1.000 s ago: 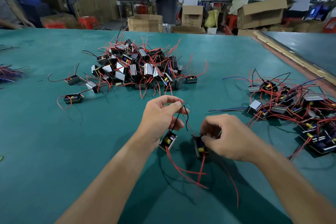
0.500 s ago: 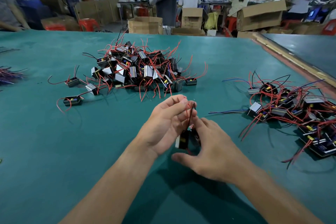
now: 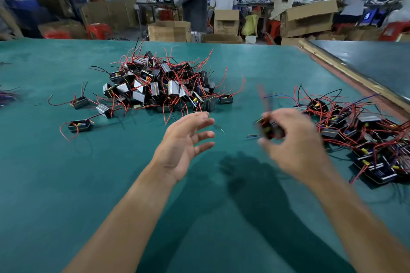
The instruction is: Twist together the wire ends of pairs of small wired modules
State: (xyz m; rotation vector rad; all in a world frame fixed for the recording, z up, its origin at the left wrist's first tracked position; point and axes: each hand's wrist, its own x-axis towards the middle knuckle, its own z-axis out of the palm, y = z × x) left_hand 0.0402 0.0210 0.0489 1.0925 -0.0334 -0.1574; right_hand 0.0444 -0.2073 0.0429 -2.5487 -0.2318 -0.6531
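Meanwhile the left hand [image 3: 184, 139] hovers above the green felt table [image 3: 66, 184], fingers [image 3: 203, 135] spread and empty. Blurred, the right hand [image 3: 295, 142] grips the small black wired modules [image 3: 269, 128] in curled fingers, above the table.

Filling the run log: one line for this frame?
left hand open, empty | right hand grips modules, blurred | centre pile ahead | right pile beside right hand

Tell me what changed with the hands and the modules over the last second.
The left hand has let go and opened. The right hand alone grips the held modules, blurred, swinging right toward the right pile. The centre pile and right pile look unchanged.
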